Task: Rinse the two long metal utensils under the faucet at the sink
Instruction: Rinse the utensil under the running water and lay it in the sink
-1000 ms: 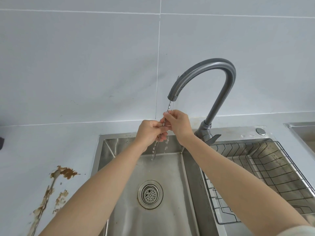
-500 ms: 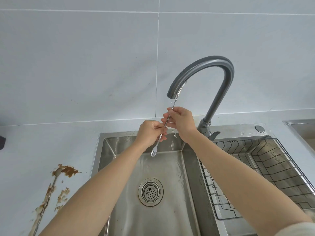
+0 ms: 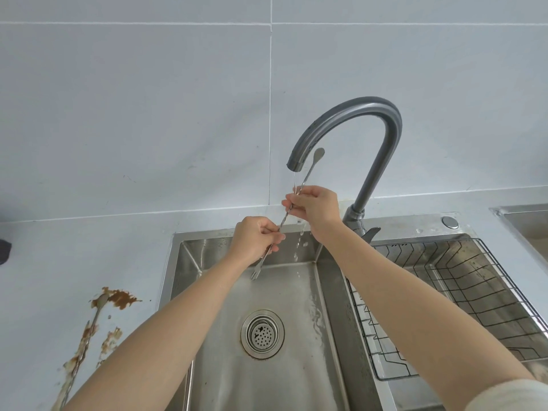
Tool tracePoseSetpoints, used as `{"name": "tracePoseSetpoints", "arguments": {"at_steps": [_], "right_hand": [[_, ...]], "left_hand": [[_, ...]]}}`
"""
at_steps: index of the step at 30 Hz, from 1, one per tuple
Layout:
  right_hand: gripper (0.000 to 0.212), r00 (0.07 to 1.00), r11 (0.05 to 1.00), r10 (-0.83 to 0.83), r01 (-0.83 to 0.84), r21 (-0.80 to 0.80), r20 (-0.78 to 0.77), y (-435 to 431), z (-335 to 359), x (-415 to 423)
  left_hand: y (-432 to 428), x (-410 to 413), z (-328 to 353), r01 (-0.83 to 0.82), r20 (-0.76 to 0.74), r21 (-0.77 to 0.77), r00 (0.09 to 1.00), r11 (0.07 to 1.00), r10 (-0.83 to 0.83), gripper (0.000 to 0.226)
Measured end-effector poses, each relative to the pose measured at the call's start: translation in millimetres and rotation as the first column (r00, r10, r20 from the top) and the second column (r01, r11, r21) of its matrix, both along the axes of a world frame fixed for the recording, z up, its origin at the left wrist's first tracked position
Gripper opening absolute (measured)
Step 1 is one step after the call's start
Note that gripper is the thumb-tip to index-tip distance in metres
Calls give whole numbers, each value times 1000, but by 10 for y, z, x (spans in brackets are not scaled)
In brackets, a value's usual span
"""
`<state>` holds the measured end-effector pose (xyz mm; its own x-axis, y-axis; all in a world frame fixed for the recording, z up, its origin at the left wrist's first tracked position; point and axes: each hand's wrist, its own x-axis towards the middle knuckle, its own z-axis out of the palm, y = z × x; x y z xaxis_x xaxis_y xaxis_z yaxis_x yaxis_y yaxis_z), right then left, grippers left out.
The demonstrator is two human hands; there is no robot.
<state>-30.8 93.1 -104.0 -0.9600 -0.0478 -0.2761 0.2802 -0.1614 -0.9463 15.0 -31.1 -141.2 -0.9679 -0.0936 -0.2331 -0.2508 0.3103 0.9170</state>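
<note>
While water trickles from the faucet (image 3: pixel 350 126) at frame centre, left hand (image 3: pixel 255 241) and right hand (image 3: pixel 315 207) both pinch 1 slanted utensil (image 3: pixel 283 222).

Nothing readable here: no text, labels, brand marks or numbers on anything near the hands or around them.

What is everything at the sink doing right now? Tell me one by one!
faucet: on, thin stream running.
long metal utensil: held slanted under the stream, spoon end up, fork end down.
left hand: shut on the utensil's lower part.
right hand: shut on its upper part.
second utensil: lying on the counter, dirty with brown mess.
sink: wet, drain strainer in place.
wire rack: sitting in the right basin.
</note>
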Motion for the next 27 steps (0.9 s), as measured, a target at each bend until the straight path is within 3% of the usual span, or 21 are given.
{"name": "tracePoseSetpoints", "arguments": {"at_steps": [11, 21, 23, 27], "right_hand": [[24, 998, 1000, 25, -25, 5, 56, -126, -53, 32], [16, 999, 995, 35, -31, -97, 37, -114, -53, 29], [18, 998, 995, 20, -14, -95, 60, -141, -64, 30], [26, 996, 997, 3, 4, -81, 87, -181, -75, 32]], "left_hand": [[-127, 139, -59, -12, 3, -89, 1000, 996, 12, 30], [-200, 232, -41, 44, 64, -12, 997, 999, -43, 17], [-212, 244, -34, 25, 58, 6, 998, 1000, -26, 8], [-232, 259, -28, 21, 51, 10, 998, 1000, -21, 13]]}}
